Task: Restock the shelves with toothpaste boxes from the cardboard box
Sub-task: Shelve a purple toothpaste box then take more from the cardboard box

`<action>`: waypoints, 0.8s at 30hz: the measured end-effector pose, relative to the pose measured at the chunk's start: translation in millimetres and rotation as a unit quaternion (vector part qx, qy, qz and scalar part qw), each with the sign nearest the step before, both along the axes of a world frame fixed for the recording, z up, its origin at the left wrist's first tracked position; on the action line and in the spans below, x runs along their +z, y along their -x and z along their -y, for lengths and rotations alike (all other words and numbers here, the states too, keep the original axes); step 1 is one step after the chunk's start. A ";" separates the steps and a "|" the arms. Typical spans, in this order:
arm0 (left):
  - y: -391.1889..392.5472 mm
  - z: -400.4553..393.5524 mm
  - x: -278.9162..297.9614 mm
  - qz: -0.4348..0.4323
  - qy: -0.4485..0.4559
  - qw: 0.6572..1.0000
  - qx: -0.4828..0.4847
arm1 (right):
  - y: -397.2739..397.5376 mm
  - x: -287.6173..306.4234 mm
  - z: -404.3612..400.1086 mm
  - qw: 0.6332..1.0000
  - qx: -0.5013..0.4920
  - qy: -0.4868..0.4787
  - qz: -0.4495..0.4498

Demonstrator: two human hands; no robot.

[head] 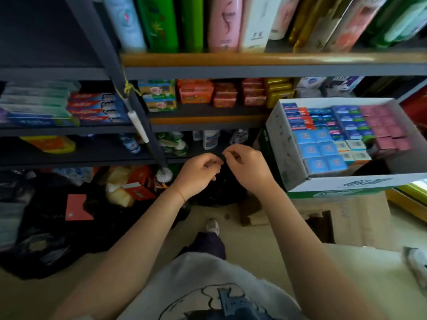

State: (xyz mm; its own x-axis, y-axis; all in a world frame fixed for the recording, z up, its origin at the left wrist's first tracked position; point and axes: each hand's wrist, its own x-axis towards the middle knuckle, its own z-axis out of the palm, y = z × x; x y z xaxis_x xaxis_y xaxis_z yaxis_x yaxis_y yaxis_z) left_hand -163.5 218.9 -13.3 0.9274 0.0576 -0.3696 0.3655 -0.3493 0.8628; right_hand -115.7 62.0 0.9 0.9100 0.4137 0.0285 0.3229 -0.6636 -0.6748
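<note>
An open white cardboard box (279,144) at the right holds several toothpaste boxes (323,139) standing on end, blue, white and pink. Stacks of toothpaste boxes (97,107) lie on the left shelf (69,130). My left hand (196,173) and my right hand (248,166) meet in front of the lower shelf, fingers curled. Between their fingertips sits a small dark thing (222,157); what it is I cannot tell. Neither hand holds a toothpaste box.
Tall bottles (221,24) fill the top shelf. Soap packs (196,91) sit on the middle shelf. A dark pole (138,116) leans across the shelf post. Black bags (46,227) and packets lie on the floor at left. A brown carton (360,218) supports the white box.
</note>
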 end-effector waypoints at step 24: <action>-151.7 298.8 -12.6 0.145 -0.386 0.910 0.036 | -186.3 -23.4 285.2 0.996 0.070 0.020 0.056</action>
